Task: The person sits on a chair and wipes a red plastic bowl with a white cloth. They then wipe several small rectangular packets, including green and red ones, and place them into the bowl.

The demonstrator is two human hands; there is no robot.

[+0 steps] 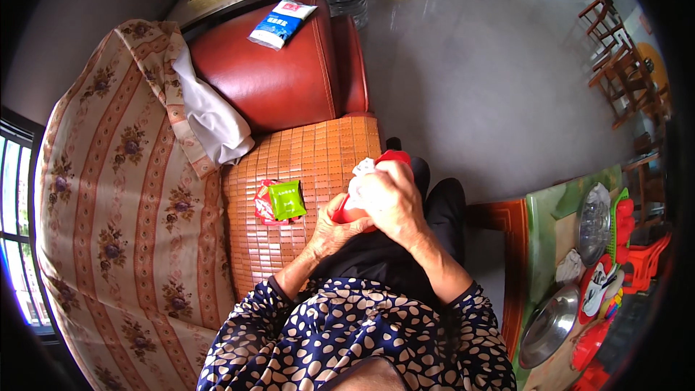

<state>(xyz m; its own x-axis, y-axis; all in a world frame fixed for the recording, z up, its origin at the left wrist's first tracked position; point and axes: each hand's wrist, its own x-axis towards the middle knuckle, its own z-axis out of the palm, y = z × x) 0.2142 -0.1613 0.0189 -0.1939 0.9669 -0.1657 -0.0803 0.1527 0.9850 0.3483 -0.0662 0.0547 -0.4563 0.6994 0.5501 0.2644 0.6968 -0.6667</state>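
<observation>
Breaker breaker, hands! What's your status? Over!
Left hand holding red thing. Right hand holding white wad against it. Green packet off left, not in the way.

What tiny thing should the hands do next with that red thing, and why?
Perhaps rub the crumpled white wad of paper or cloth slightly farther across the smooth red object: the right hand holds the wad over it, while the left hand holds its near side.
</observation>
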